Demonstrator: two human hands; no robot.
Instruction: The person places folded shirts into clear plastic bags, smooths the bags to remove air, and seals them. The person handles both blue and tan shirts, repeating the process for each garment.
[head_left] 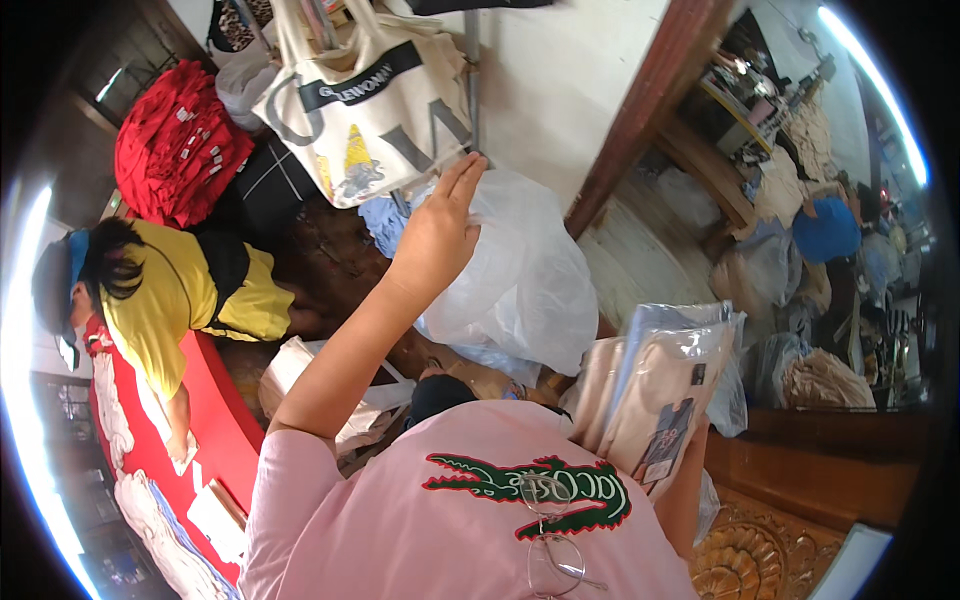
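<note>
My left hand (445,225) is raised ahead of me, its fingers stretched out and holding nothing visible. Its fingertips come close to the lower corner of a cream tote bag (375,105) that hangs on a metal stand; I cannot tell whether they touch. Behind that hand sits a big translucent plastic bag (530,270). At my right side, a stack of folded garments in clear plastic packs (655,390), beige and light blue, is held upright against me. My right hand (695,445) supports the stack from its outer side, with most fingers hidden behind it.
A person in yellow (160,280) leans over a red table (215,400) at left, with folded cloth along it. Beyond stands a large bundle of red garments (180,145). A dark wooden post (640,100) rises at right, and carved wooden furniture (760,550) lies close on my right.
</note>
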